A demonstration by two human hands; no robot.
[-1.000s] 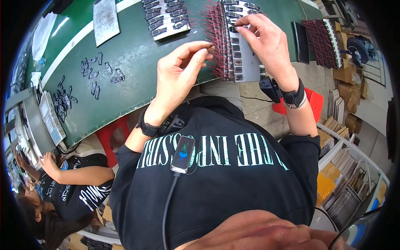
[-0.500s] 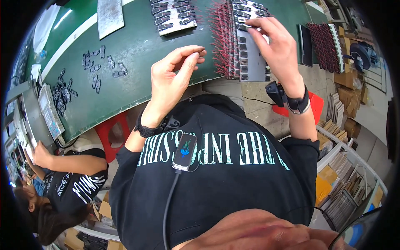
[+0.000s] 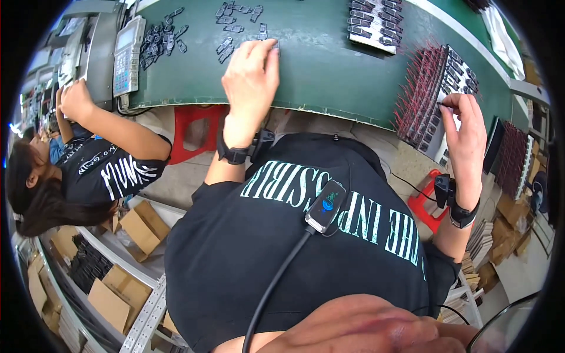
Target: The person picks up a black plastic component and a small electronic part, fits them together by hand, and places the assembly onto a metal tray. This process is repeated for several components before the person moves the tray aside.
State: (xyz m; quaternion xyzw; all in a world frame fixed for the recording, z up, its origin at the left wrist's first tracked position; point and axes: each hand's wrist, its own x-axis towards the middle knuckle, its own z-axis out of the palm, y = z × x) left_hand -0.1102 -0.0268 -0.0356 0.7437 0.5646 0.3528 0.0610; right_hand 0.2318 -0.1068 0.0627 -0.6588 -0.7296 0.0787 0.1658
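My left hand (image 3: 250, 85) reaches over the green table (image 3: 329, 76), its fingers bent down at a small black part (image 3: 276, 46) that they partly cover. Beside it lie loose black parts (image 3: 225, 48) of the same kind. My right hand (image 3: 467, 126) is at a pale board (image 3: 442, 150) on the right. Its thumb and forefinger pinch a small black part (image 3: 441, 105) at the board, mostly hidden by the fingertips. Rows of black parts (image 3: 432, 120) line this board, and thin red wires (image 3: 415, 82) bristle from its left side.
Another white board (image 3: 374, 41) with black parts lies at the far edge. A pile of black parts (image 3: 162, 44) sits near a keypad device (image 3: 125, 56). At left a co-worker's arm (image 3: 120, 120) reaches to the bench. Red stools (image 3: 197, 132) stand under the table; more red-wired pieces (image 3: 513, 156) are far right.
My view has swung left. My left hand has moved left across the table to the loose parts, and my right hand stays by the red-wired board.
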